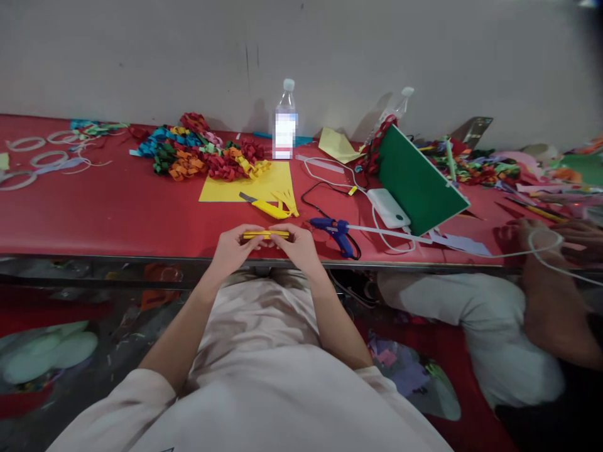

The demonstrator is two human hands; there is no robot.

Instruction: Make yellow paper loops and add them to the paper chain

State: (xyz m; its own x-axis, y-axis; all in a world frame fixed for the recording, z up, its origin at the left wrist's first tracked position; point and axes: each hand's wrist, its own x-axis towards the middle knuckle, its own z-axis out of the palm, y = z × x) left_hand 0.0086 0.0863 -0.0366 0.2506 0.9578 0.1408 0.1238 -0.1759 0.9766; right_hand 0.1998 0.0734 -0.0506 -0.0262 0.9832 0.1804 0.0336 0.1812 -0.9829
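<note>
A narrow folded strip of yellow paper point(266, 235) spans the gap between my two hands at the table's front edge. My left hand point(235, 246) pinches its left end, and the right end is closed in the fingers of my right hand point(298, 246). Just beyond them lies a yellow box cutter point(269, 208) with its blade out, beside a fringed yellow paper piece point(288, 202). Both rest by a yellow paper sheet point(221, 189). To the right of my right hand is a blue glue gun point(335, 231) with a long white glue stick.
Colourful curled paper flowers point(202, 154) are heaped at the back. A water bottle point(285, 119) stands behind the sheet. A green board point(419, 179) leans beside a white power bank point(389, 208) and cables. Tape rings point(49, 158) lie left; a co-worker's hand point(532, 235) is at right.
</note>
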